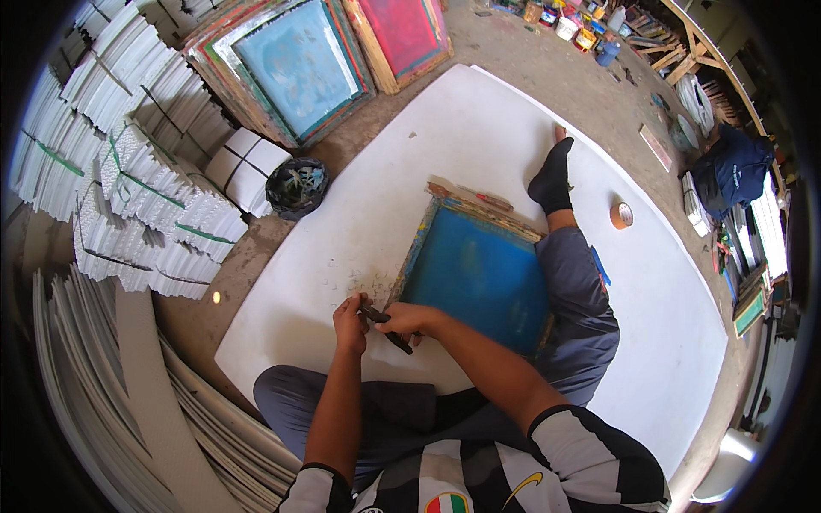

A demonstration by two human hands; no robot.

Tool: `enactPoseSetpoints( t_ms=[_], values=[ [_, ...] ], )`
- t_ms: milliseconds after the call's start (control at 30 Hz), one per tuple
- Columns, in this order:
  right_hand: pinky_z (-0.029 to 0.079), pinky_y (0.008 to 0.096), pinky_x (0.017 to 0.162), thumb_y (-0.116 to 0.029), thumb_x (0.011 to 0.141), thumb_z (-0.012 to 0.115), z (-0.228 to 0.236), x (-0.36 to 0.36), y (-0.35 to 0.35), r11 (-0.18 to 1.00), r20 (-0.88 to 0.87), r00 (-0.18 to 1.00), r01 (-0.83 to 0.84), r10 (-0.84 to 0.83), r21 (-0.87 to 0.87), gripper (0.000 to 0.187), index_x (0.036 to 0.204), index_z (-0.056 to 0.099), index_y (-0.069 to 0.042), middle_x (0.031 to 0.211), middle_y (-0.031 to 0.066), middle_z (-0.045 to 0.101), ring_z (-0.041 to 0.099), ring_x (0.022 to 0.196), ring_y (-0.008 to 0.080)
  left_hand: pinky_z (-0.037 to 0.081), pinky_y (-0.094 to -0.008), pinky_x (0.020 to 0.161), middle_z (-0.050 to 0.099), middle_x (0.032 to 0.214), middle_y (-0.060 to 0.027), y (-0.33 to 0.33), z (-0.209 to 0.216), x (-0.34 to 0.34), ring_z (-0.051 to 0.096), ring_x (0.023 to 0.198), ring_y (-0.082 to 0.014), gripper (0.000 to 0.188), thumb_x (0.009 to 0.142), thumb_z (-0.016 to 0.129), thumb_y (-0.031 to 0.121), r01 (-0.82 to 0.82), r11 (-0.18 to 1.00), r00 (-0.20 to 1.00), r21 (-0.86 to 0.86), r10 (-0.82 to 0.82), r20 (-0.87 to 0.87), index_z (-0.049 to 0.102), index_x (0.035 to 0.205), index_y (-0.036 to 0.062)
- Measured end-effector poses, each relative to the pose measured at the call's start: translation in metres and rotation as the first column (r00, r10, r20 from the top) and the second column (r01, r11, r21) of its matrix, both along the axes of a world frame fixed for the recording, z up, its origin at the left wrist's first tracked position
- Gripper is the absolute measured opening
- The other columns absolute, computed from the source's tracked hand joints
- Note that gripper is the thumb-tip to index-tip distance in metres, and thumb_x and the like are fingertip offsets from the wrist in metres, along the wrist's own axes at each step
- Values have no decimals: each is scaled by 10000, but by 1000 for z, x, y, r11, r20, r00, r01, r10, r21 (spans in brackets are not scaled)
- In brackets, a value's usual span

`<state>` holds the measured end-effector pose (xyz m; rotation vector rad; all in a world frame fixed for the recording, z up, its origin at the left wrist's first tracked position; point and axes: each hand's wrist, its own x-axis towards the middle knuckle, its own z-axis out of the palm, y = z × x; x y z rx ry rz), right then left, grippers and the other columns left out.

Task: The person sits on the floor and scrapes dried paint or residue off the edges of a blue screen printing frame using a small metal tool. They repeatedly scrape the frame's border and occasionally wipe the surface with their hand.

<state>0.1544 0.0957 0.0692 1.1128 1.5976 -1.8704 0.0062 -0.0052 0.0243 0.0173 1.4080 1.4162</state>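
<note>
Black-and-white striped shirt [466, 468]: nearest the lens, on our side of both hands.
Dark plier-like metal tool [398, 344]: between our hands, nose toward the left.
Tool work: we judge it best to steady the nose, squeeze evenly, and keep fingertips clear of the bite.
Right hand [407, 320]: clamped around the tool's handles.
Left hand [349, 323]: fingertips together by the nose; what they pinch, we cannot tell.
Square wooden frame with blue panel [481, 265]: just beyond the right hand, rightward.
</note>
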Motion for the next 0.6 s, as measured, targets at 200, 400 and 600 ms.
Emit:
enactPoseSetpoints(
  t_ms=[200,400,600],
  values=[
    [614,494,695,-481,1046,576,-4,22,38,904,-57,918,372,-392,-212,493,1243,627,-31,1065,203,719,721,944,320,560,-353,830,761,1092,-156,-5,-34,-12,712,851,-236,397,988,704,297,-40,996,774,-77,-18,-633,732,1186,-46],
    [616,548,775,-470,1080,519,-15,50,110,772,-84,774,605,-627,-194,477,1209,616,-21,1053,229,742,747,948,350,496,-419,1039,690,1241,-225,0,-15,6,656,1180,-358,407,968,710,236,-20,997,473,-69,-51,-879,697,1253,-54],
    [608,563,831,-458,1092,500,-18,54,130,714,-58,724,660,-688,-235,467,1184,629,-18,1027,223,748,756,930,336,485,-412,1043,674,1265,-224,1,-13,8,641,1195,-347,406,954,734,223,6,998,465,-59,-55,-884,694,1253,-48]
  ],
)
